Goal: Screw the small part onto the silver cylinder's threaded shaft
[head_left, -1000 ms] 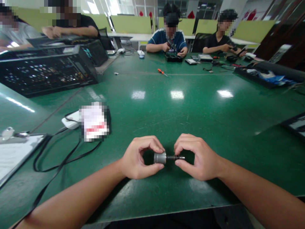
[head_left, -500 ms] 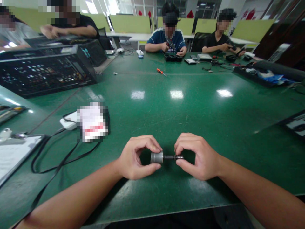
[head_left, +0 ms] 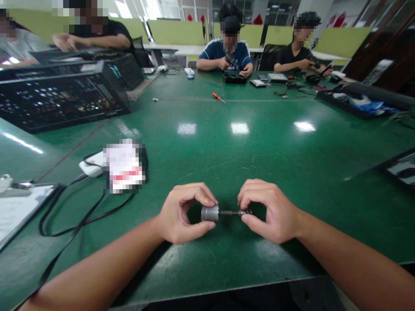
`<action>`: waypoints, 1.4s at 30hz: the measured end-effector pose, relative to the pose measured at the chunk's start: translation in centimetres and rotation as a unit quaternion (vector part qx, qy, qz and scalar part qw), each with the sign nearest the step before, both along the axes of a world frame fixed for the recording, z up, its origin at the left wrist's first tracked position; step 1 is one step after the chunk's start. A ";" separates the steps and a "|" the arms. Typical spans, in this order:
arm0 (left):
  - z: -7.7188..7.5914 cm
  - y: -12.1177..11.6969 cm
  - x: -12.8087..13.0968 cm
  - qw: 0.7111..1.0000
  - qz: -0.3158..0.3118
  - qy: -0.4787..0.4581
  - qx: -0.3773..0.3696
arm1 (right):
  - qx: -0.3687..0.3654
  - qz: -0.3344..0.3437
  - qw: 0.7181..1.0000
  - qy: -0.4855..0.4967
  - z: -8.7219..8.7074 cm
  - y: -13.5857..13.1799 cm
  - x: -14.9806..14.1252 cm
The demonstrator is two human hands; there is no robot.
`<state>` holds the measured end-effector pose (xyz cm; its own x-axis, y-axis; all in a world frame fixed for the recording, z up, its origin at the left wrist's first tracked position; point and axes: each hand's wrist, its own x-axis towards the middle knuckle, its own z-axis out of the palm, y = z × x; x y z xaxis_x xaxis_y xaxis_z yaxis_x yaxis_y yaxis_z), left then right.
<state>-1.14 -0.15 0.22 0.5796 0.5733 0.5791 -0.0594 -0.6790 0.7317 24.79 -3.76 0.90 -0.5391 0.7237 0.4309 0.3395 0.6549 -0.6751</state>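
Observation:
My left hand (head_left: 188, 212) pinches a grey metal cylinder (head_left: 210, 213) between thumb and fingertips. A thin dark shaft (head_left: 229, 213) runs straight out of its right side, lying level. At the shaft's far end is a coiled, spiral-looking metal end (head_left: 248, 211), which my right hand (head_left: 270, 211) grips with thumb and forefinger. Both hands are just above the green table (head_left: 201, 168), near its front edge. My fingertips partly cover the coiled end, so its exact kind is hard to make out.
On the left are a white-labelled item (head_left: 125, 166) with a black strap (head_left: 78, 229), a clipboard (head_left: 26, 207) and a black computer case (head_left: 65, 97). Farther off lies an orange screwdriver (head_left: 218, 97). Several people work across the table. A black tray (head_left: 363, 103) holds items at right.
The grey cylinder and my left hand have shifted slightly left. More of the coiled end shows at my right fingertips.

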 end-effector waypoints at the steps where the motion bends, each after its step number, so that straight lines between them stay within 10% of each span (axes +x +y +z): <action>1: 0.0 0.0 0.0 1.000 -0.001 0.000 0.000 | 0.000 0.001 1.000 0.000 0.0 0.0 0.0; 30: 0.3 0.8 -1.0 0.994 0.008 -0.062 -0.088 | -0.071 -0.049 0.995 0.041 -0.5 0.7 0.4; 35: 0.2 6.1 -1.8 0.962 0.093 -0.130 -0.222 | -0.275 -0.195 0.922 0.189 -3.4 6.4 1.7; 42: -1.7 19.3 2.5 0.884 0.238 -0.128 -0.380 | -0.250 -0.347 0.847 0.315 -4.5 18.5 4.2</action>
<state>1.34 19.15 -1.43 0.0727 0.9974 -0.0019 -0.1284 0.0112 0.9917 28.97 14.70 -3.62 0.3135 0.9494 0.0203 -0.0066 0.0235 -0.9997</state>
